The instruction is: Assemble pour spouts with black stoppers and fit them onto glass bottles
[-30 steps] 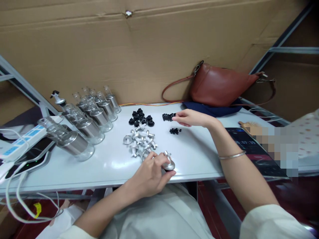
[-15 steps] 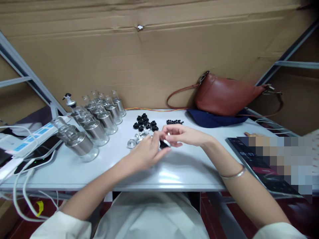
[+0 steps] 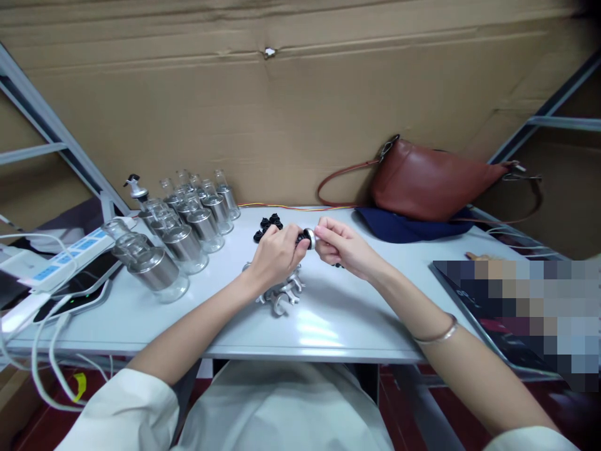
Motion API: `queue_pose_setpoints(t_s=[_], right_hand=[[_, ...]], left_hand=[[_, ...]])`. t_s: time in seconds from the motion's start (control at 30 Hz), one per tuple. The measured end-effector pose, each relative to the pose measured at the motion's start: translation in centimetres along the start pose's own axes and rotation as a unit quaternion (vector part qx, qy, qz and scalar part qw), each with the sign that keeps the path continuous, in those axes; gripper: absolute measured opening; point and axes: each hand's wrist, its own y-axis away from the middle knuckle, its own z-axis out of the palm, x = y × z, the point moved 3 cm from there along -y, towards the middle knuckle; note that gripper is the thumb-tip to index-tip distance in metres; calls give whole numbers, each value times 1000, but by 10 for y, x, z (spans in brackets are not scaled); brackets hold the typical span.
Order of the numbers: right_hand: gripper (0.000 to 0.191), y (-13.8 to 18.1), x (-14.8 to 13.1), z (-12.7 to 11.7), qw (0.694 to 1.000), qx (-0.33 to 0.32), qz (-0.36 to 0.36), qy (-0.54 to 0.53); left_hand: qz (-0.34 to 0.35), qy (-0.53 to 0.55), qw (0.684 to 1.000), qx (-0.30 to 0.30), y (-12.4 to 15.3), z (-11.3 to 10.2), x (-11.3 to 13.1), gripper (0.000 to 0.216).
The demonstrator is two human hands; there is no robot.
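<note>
My left hand (image 3: pixel 276 255) and my right hand (image 3: pixel 339 245) meet above the middle of the white table (image 3: pixel 357 313). Between their pinched fingertips is a small silver cap with a black part (image 3: pixel 306 238). Both hands are closed on it. Under my left hand lies a pile of silver metal caps (image 3: pixel 284 293). A cluster of black plastic stoppers (image 3: pixel 268 225) sits just beyond the hands. Small black bits by my right hand are mostly hidden.
Several glass bottles with metal sleeves (image 3: pixel 181 235) stand at the left, one with a pourer spout (image 3: pixel 136 186). A power strip (image 3: pixel 56 260) and cables lie at the far left. A brown leather bag (image 3: pixel 434 181) on blue cloth rests at the back right. A dark tablet (image 3: pixel 474 300) lies at right.
My left hand lifted a silver cap from the near table edge and my right hand came back from the small black bits. Both hands now hold the cap together, higher up.
</note>
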Motion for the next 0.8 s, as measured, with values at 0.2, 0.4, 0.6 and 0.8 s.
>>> queue_pose_setpoints(t_s=[0.2, 0.4, 0.6, 0.8], right_hand=[[37, -2, 7, -1, 988, 10, -45, 146], [19, 4, 5, 6, 906, 48, -179, 381], [19, 9, -8, 16, 744, 51, -342, 572], [27, 6, -6, 9, 582, -5, -450, 677]], left_hand=[[-40, 48, 998, -3, 1, 1, -3, 38], [-246, 261, 926, -114, -2, 2, -16, 29], [-293, 371, 873, -116, -8, 0, -23, 39], [-367, 498, 765, -179, -9, 5, -25, 49]])
